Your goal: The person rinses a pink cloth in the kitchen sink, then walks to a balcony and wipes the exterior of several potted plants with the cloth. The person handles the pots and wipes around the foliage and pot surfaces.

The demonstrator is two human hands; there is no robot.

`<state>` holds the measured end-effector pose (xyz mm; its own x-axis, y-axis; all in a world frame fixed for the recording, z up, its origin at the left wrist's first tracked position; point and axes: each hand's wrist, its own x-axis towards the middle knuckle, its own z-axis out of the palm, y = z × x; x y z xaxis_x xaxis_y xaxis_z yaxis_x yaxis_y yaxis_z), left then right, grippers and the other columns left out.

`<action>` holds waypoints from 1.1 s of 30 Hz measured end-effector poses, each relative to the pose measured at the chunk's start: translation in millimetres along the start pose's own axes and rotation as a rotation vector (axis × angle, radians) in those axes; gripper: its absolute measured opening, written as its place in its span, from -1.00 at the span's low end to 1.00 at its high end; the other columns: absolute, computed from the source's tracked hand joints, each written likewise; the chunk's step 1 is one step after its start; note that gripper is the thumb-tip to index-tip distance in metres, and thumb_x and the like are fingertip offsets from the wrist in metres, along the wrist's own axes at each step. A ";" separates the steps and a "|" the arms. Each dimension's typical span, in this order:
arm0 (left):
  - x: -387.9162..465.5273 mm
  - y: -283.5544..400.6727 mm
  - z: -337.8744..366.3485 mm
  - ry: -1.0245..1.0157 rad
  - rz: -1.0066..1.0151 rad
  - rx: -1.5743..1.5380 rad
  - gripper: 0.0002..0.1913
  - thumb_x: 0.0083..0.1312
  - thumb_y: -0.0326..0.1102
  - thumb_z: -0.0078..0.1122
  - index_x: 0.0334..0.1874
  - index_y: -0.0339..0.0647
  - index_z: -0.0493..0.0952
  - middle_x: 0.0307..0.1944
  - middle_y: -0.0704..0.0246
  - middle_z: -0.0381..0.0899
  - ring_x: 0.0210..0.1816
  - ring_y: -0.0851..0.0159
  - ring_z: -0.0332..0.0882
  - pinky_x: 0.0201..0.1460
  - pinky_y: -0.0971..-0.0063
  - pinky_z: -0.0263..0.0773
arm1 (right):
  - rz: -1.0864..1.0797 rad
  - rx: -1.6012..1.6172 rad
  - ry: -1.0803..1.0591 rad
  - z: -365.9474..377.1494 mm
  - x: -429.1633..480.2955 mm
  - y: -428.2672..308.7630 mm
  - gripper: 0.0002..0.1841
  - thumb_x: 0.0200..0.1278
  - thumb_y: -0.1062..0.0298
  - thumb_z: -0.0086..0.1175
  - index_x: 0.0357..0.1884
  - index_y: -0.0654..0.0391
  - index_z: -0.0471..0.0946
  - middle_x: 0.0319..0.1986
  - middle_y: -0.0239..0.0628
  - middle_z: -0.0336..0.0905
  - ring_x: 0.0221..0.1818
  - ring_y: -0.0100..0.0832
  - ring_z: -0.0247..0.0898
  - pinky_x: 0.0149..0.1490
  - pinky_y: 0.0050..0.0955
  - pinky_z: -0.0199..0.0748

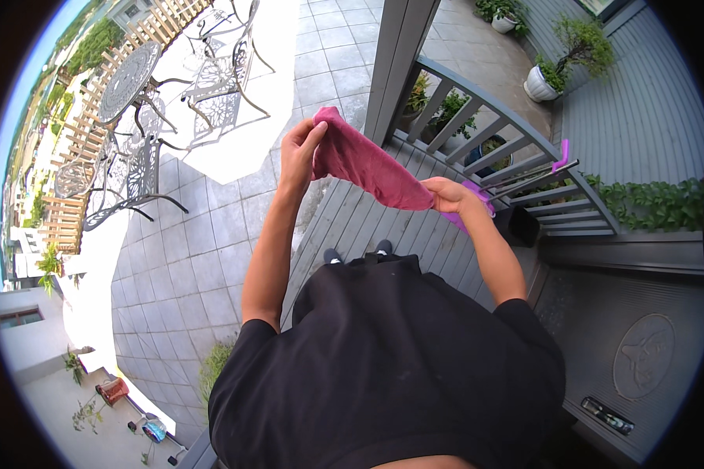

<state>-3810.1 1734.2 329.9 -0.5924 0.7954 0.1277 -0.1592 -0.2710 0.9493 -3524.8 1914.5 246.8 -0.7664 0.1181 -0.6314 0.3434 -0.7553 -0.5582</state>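
A dark pink cloth (366, 161) is stretched slantwise in front of me, its folds hanging between both hands. My left hand (301, 151) pinches its upper left end, thumb on top. At the lower right end, the cloth's corner is gripped by my right hand (446, 194). Below the cloth lie the grey deck boards (340, 220). Partly hidden behind my right hand and forearm is a purple plastic object (456, 220), apparently a dustpan; its full shape cannot be made out.
A grey wooden railing (493, 126) and post (396, 70) stand ahead to the right, with a thin-handled tool (531, 177) leaning there. A black bin (519, 225) sits beside the railing. Metal benches (132, 176) and a round metal table (130, 82) occupy the tiled patio (182, 252).
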 end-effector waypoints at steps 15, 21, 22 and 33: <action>-8.3 -4.3 -14.5 0.108 0.038 -0.138 -0.77 0.37 -0.35 0.14 -0.04 -0.35 0.56 -0.18 0.38 0.64 -0.17 0.49 0.54 -0.03 0.61 0.38 | -0.827 0.209 0.119 5.5 -30.5 -36.2 -0.80 0.24 0.49 0.17 -0.13 -0.01 0.51 -0.17 -0.36 0.60 -0.01 -0.38 0.48 0.17 -0.28 0.37; -12.5 -9.3 -12.7 0.107 0.036 -0.174 -0.79 0.40 -0.32 0.14 -0.07 -0.33 0.55 -0.20 0.41 0.62 -0.18 0.52 0.52 -0.07 0.61 0.39 | -0.951 0.107 0.197 28.2 -51.1 -77.8 -0.79 0.27 0.46 0.20 -0.08 0.04 0.51 -0.17 -0.37 0.61 -0.08 -0.43 0.53 0.16 -0.32 0.39; -14.5 -8.1 -9.5 0.115 0.012 -0.240 -0.80 0.40 -0.32 0.13 -0.08 -0.33 0.55 -0.20 0.41 0.62 -0.18 0.52 0.53 -0.08 0.61 0.39 | -0.973 0.088 0.220 28.7 -51.8 -81.4 -0.79 0.27 0.46 0.20 -0.08 0.05 0.51 -0.18 -0.37 0.61 -0.08 -0.43 0.54 0.16 -0.33 0.40; -36.8 -14.4 -3.9 0.237 0.198 0.300 -0.78 0.43 -0.28 0.15 -0.12 -0.36 0.57 -0.23 0.37 0.65 -0.19 0.50 0.55 -0.05 0.62 0.42 | -1.205 -0.019 0.330 65.1 -64.3 -89.8 -0.72 0.30 0.52 0.16 0.04 0.18 0.47 -0.18 -0.34 0.60 -0.11 -0.45 0.54 0.09 -0.42 0.46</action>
<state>-3789.1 1706.8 310.5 -0.7592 0.5878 0.2794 0.1917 -0.2083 0.9591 -3541.8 1932.8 372.6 -0.4266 0.8856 0.1836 -0.4720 -0.0448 -0.8805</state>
